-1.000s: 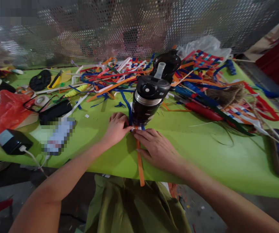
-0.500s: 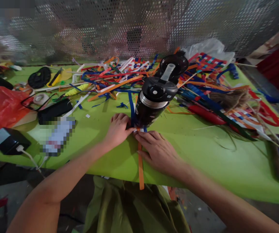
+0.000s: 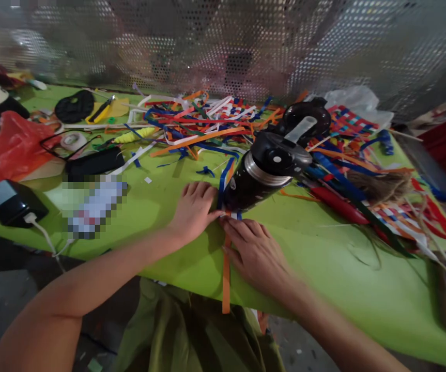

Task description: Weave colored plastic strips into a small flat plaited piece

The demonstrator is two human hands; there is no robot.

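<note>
A small piece of crossed plastic strips [image 3: 228,212], orange, blue and white, lies on the green table at the foot of a black bottle [image 3: 251,183]. My left hand [image 3: 195,212] rests palm down beside it, the thumb reaching to the left edge of the strips. From the right, the bent fingers of my right hand [image 3: 251,243] press on the same spot, tips close to the left thumb. A long orange strip [image 3: 226,284] runs toward me past the table edge. The bottle stands on or against the strips, lid flipped back and spout up. My fingertips hide part of the crossing.
Behind the bottle spreads a heap of coloured strips [image 3: 207,124]. Raffia-like fibre [image 3: 381,185] and woven pieces lie at right. To the left are glasses [image 3: 67,150], a tape roll [image 3: 68,140], a black case [image 3: 94,164], a blurred phone [image 3: 96,209] and a cabled black box [image 3: 15,204].
The whole view has shifted, so the table things appear farther right. Both hands stay at the crossed strips with nearly the same pose.
</note>
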